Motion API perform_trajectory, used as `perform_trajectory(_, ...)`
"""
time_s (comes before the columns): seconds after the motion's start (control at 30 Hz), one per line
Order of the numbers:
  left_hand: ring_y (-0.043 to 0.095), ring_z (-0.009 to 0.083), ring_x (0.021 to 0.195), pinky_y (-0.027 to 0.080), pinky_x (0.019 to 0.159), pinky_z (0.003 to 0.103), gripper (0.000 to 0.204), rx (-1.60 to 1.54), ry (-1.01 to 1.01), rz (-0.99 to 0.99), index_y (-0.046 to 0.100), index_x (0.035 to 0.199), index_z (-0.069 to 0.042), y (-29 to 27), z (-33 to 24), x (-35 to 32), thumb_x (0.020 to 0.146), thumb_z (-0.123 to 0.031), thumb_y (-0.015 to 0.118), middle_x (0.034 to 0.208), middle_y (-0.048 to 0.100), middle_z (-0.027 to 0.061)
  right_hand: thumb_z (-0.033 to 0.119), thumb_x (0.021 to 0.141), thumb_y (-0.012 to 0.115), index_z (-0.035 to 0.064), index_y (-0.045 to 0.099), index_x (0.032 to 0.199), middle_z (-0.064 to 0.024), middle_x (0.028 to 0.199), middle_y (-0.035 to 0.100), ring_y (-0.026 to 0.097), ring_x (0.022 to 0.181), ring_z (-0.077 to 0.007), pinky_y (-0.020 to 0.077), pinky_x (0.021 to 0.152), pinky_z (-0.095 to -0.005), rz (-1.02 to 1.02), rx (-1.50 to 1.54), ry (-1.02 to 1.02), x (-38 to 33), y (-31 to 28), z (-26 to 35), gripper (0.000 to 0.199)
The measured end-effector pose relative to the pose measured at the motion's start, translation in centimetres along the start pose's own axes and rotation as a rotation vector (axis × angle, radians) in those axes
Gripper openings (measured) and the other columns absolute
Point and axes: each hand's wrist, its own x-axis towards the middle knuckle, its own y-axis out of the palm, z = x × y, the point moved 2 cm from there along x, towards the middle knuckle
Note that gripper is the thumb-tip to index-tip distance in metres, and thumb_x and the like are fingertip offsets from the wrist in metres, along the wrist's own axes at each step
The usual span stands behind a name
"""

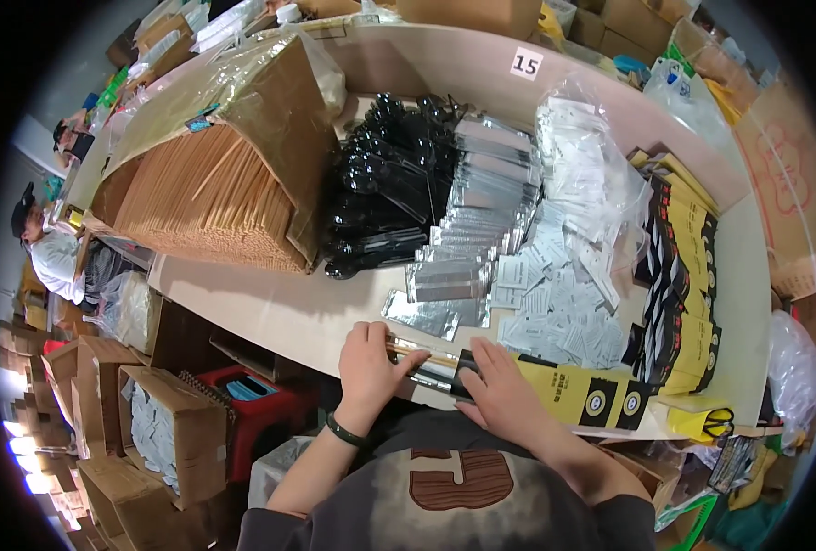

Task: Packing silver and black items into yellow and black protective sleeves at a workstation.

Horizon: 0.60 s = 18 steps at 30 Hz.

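At the near edge of the table my left hand (368, 369) is closed round one end of a slim bundle, with the thumb stretched along it. Wooden chopsticks (410, 351) show in that bundle, beside a dark, shiny piece whose kind I cannot make out. My right hand (509, 390) grips the black end of a yellow and black paper sleeve (555, 393), where the bundle meets it. Whether the bundle's tip is inside the sleeve is hidden by the fingers. Just beyond my hands lie flat silver packets (423, 312).
A cardboard box of wooden chopsticks (210, 197) stands at the left. Black plastic spoons (385, 184), silver packets and small white sachets (559, 317) lie in heaps. Stacked yellow and black sleeves (683, 285) lie at the right, below the raised table wall (426, 50).
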Motion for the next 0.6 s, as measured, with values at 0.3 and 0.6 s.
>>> perform_trajectory(0.3,0.064,0.0316,0.088,0.052,0.077,0.040,0.042,-0.172,-0.092,0.046,0.060,0.109,0.002,1.3,-0.7,-0.9,0.083,-0.025,0.078,0.101,0.061,0.0180,0.019,0.070,0.081,0.0019,0.056,0.104,-0.0265,0.132,0.049,0.048,0.122,-0.0439,0.0413,0.102,-0.0511,-0.048,0.000,0.020,-0.6,0.7,-0.4,0.045)
perform_trajectory(0.6,0.062,0.0336,0.099,0.050,0.091,0.040,0.066,-0.425,0.152,0.392,0.047,0.140,-0.004,-0.6,-3.5,-1.8,0.085,-0.026,0.075,0.117,0.060,0.0170,0.015,0.066,0.081,0.0076,0.058,0.114,-0.0208,0.121,0.053,0.053,0.114,-0.0394,0.0437,0.096,-0.0476,-0.061,0.038,0.002,-0.3,-0.7,-1.0,0.053)
